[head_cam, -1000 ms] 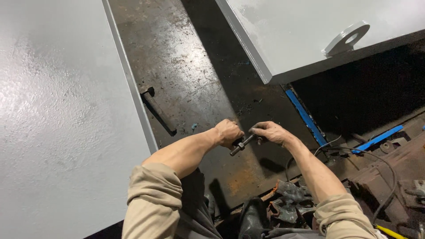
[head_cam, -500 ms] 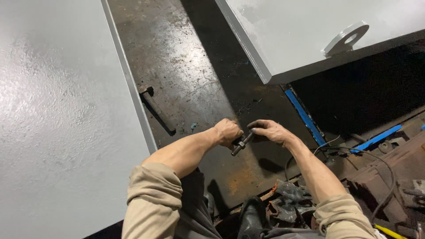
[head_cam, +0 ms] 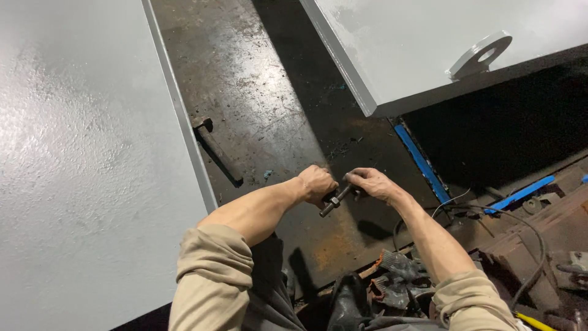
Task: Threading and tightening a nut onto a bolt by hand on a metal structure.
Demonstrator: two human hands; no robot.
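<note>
Both hands meet over a dark, stained metal floor plate [head_cam: 263,104]. My left hand [head_cam: 316,183] is closed into a fist around one end of a short dark metal bolt-like piece [head_cam: 334,201]. My right hand [head_cam: 372,184] pinches the other end with its fingers. The piece runs at a slant between the two hands, its lower end sticking out below my left fist. Both forearms are bare, with beige sleeves rolled up at the elbows.
A large grey painted steel panel [head_cam: 79,165] fills the left. Another grey panel with a round lifting lug [head_cam: 481,55] lies at the upper right. A dark bar [head_cam: 215,153] lies on the plate. Blue strips [head_cam: 421,162], cables and a grey glove [head_cam: 398,266] clutter the lower right.
The hands stay together on the metal piece; my right hand has shifted its fingers slightly on it. Nothing else has moved.
</note>
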